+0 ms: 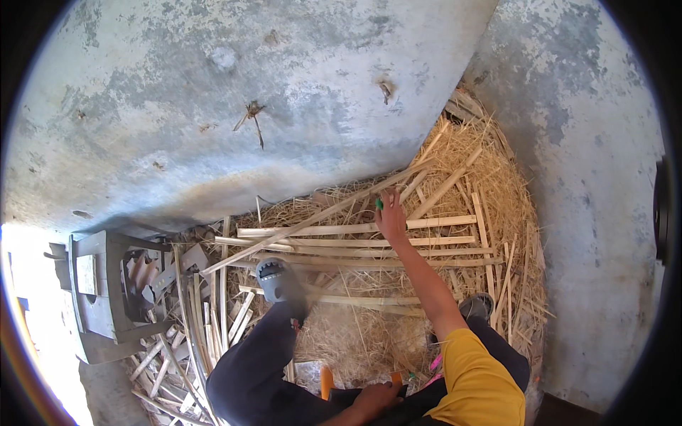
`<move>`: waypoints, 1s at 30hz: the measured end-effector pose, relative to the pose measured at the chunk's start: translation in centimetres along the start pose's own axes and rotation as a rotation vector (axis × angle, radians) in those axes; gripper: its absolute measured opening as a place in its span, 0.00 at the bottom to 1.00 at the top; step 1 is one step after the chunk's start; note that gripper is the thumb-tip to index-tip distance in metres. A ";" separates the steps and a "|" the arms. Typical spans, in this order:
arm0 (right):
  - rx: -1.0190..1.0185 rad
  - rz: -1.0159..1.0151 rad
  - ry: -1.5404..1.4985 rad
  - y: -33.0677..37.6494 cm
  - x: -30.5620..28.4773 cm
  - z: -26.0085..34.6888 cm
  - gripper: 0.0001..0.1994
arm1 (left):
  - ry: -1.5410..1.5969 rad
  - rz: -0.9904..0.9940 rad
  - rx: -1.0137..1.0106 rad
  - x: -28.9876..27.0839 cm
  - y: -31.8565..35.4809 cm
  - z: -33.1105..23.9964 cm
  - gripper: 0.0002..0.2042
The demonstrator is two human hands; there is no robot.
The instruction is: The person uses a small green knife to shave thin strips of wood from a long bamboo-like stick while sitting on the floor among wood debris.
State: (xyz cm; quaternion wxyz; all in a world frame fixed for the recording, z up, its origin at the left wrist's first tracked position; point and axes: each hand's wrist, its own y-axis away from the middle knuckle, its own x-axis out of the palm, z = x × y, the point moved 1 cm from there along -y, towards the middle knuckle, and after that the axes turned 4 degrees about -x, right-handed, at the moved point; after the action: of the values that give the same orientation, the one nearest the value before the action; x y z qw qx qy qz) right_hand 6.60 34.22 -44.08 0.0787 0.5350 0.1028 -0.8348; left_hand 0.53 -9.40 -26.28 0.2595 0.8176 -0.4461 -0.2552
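My right hand point(391, 219) is stretched forward over the wooden strips, fingers extended. Its fingertips reach the edge of a long pale strip point(312, 224) that lies slantwise across the others; whether they touch it I cannot tell. Something small and green point(379, 204) sits at the thumb side of this hand, perhaps wrapped round the thumb. Low in the head view, my left hand point(377, 400) is between my legs with its fingers curled, beside an orange piece point(396, 378). What it holds, if anything, is hidden. Several flat strips point(355, 242) lie roughly parallel in front of me.
Dry straw and shavings point(355, 341) cover the floor. A worn plastered wall point(298, 92) rises ahead, another wall point(590, 213) to the right. On the left stands a grey wooden stool-like frame point(106, 284) above piled offcuts point(170, 362). My sandalled foot point(277, 280) is among the strips.
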 end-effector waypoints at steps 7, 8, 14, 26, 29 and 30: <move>-0.217 0.498 0.186 2.5 2.1 -5.1 0.26 | -0.005 0.031 0.020 -0.9 0.6 -0.9 0.21; -0.179 0.515 0.206 2.3 2.0 -5.0 0.26 | -0.007 0.030 0.029 -0.9 0.6 -0.7 0.21; -0.163 0.428 0.101 2.3 0.2 -3.9 0.20 | -0.048 0.036 0.028 -0.8 0.7 -0.8 0.22; 0.094 0.128 -0.250 0.5 -3.1 -9.7 0.16 | -0.091 -0.007 0.078 -0.7 0.9 -1.0 0.21; -0.122 -0.044 -0.200 0.7 -4.5 -4.7 0.16 | -0.036 -0.060 0.068 -0.3 0.8 -0.8 0.21; -0.132 0.109 -0.155 1.2 -4.4 -4.4 0.16 | -0.029 -0.060 0.075 -0.5 0.9 -0.7 0.21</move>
State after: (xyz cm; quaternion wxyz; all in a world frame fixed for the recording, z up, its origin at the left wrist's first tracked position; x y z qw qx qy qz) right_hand 12.63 34.27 -41.96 0.1667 0.4674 0.1218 -0.8596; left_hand 0.22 -9.28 -25.03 0.2145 0.8361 -0.4342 -0.2577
